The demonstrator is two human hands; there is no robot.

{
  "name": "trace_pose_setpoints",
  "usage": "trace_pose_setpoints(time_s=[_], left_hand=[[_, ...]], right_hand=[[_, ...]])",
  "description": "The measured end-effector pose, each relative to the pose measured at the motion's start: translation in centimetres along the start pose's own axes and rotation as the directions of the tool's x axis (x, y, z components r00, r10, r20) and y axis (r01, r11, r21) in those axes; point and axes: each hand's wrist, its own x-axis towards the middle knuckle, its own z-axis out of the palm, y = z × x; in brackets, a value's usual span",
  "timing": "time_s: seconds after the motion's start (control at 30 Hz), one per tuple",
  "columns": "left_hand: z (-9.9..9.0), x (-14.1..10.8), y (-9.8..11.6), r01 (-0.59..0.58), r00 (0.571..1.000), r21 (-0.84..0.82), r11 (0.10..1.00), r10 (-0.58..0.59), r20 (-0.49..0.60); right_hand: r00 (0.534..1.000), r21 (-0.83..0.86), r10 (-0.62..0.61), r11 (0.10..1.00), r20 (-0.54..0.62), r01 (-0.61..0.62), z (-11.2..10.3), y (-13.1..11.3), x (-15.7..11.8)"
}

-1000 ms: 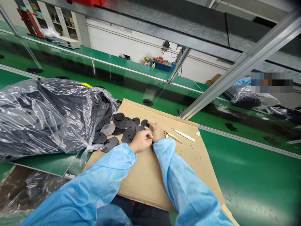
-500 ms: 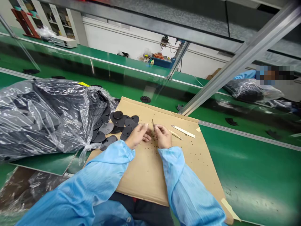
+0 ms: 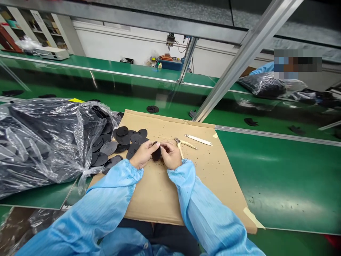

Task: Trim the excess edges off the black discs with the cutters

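Clamping a black, flat plastic disc [image 3: 156, 152] above the tan cardboard sheet [image 3: 154, 202] with left hand [image 3: 141, 155]; meeting its edge with right hand [image 3: 173, 156], cannot tell whether gripping; liable to slip onto the cardboard if pushed off-centre.

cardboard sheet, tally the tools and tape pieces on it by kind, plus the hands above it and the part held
pliers with cream handles: 1
slim white tool: 1
pale tape pieces: 2
hands, left hand and right hand: 2
held black part: 1
total: 7
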Motion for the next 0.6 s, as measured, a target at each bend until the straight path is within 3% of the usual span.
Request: trace_pose_setpoints(time_s=[0.1, 0.23, 0.37, 0.43, 0.53, 0.57, 0.6], left_hand=[[-0.2, 0.4, -0.4, -0.036, 0.998, 0.038, 0.999, 0.038, -0.055], [-0.1, 0.7, -0.7, -0.008, 0.999, 0.097, 0.995, 0.013, -0.048], [0.2, 0.7, -1.0, -0.023, 0.999, 0.2, 0.98, 0.031, -0.041], [0.3, 0.7, -1.2, -0.022, 0.999, 0.237, 0.971, 0.031, -0.035], [0.3, 0.7, -1.4, -0.017, 0.999, 0.289, 0.957, 0.024, -0.021], [0.3, 0.7, -1.4, -0.024, 0.999, 0.314, 0.949, 0.03, -0.015], [0.3, 0.7, -1.4, -0.035, 0.999, 0.35, 0.936, 0.04, -0.007]], right_hand=[[0.997, -0.02, 0.057, 0.998, -0.058, -0.058, 0.1, 0.2, -0.2], [0.975, -0.074, 0.129, 0.987, -0.182, -0.144, -0.5, 0.4, 0.9], [0.99, -0.3, 0.12, 0.944, -0.079, -0.138, -2.2, 0.6, 6.0], [0.992, -0.505, 0.127, 0.856, -0.008, -0.113, -3.4, 1.4, 9.8], [0.984, -0.787, 0.17, 0.612, 0.044, -0.071, -5.4, 4.0, 15.0], [0.976, -0.845, 0.208, 0.531, 0.066, -0.056, -6.0, 5.0, 16.4], [0.97, -0.861, 0.232, 0.505, 0.066, -0.062, -6.6, 6.1, 17.6]])
